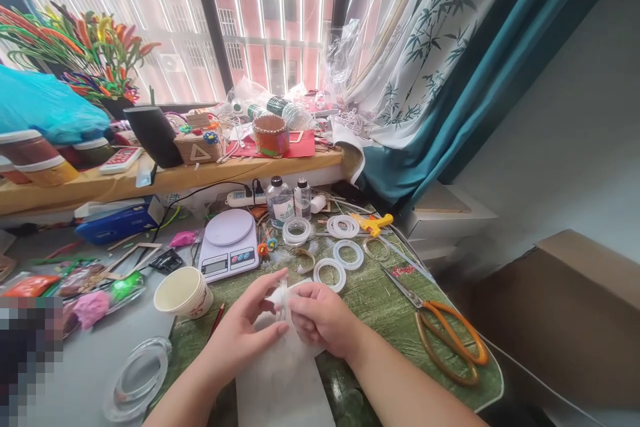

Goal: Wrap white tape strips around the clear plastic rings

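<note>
My left hand (253,320) grips a clear ring (282,300), seen nearly edge-on, between the thumb and the fingers. Against its right side is my right hand (325,319), with the fingers curled closed; whatever they hold is hidden. Below both hands a pale grey-white sheet (285,390) lies on the green wood-patterned mat (380,340). Just beyond the hands are a whitish ring mould (330,262) and another ring mould (349,243). A dark red pencil (217,321) lies to the left of my left hand.
Orange-handled scissors (450,340) lie at right, near a yellow glue gun (373,223). Left stand paper cups (196,292) and a kitchen scale (227,263). Clear rings (119,387) lie front left. Bottles (280,207) stand behind, below a cluttered window ledge (300,163).
</note>
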The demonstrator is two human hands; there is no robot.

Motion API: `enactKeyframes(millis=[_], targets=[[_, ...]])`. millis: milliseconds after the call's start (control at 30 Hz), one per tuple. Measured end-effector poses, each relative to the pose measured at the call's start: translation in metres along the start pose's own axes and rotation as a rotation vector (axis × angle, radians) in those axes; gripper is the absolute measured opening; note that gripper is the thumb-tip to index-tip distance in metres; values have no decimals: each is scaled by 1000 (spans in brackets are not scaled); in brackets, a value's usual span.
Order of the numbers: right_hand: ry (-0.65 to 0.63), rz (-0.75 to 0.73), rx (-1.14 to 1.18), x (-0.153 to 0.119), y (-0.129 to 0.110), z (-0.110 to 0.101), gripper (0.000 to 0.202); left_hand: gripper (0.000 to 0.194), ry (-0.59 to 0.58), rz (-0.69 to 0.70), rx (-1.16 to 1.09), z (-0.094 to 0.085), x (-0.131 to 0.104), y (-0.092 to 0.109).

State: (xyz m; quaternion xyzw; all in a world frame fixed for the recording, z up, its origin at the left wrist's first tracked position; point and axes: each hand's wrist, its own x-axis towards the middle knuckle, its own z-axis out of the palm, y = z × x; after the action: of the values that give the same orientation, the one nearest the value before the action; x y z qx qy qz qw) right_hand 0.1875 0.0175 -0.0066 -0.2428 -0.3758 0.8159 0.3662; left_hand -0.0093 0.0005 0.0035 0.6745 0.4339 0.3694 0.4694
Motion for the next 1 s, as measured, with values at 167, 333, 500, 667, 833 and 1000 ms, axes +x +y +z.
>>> enactKeyframes(millis=[167,333,500,667,833,1000], targets=[[153,14,-47,8,6,-5,37,62,49,20,378,-3,3,6],[121,-81,-192,8,12,-4,40,57,116,-22,358,0,3,3],[74,-176,-346,1,7,1,42,60,145,-69,300,5,2,2],[148,-234,-405,0,8,1,42,60,108,-114,248,3,2,-1],[119,-267,-488,0,8,1,41,63,162,-159,121,5,4,-3],[76,-322,-660,-4,4,4,37,66,260,-231,-102,4,8,-5]])
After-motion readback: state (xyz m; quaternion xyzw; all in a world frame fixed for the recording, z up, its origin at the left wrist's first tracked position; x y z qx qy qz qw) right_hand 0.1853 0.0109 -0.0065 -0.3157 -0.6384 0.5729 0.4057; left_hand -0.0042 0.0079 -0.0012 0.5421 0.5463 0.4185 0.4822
